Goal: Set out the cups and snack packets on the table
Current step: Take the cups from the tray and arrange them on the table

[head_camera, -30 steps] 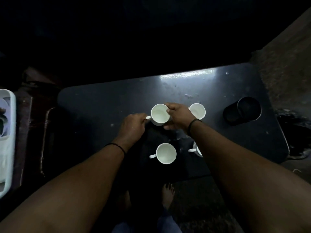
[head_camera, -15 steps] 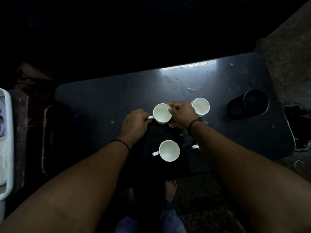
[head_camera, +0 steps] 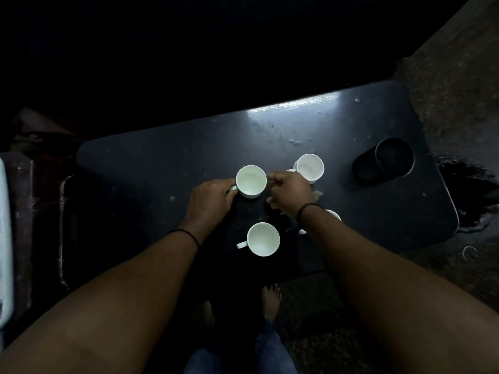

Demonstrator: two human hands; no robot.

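Head view —
A: L hand (head_camera: 209,197) pinches the handle of the far cup (head_camera: 251,181); R hand (head_camera: 290,188) grips its rim. Cup's mid-table (head_camera: 162,163), 3 more w/ it.
B: I'd set it flat, apart from the near cup (head_camera: 263,239). No packets in view.

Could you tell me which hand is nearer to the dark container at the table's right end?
Right. The right hand is at the rim of the cup both hands hold, on the side toward the dark container. The left hand is at that cup's handle, on the far side.
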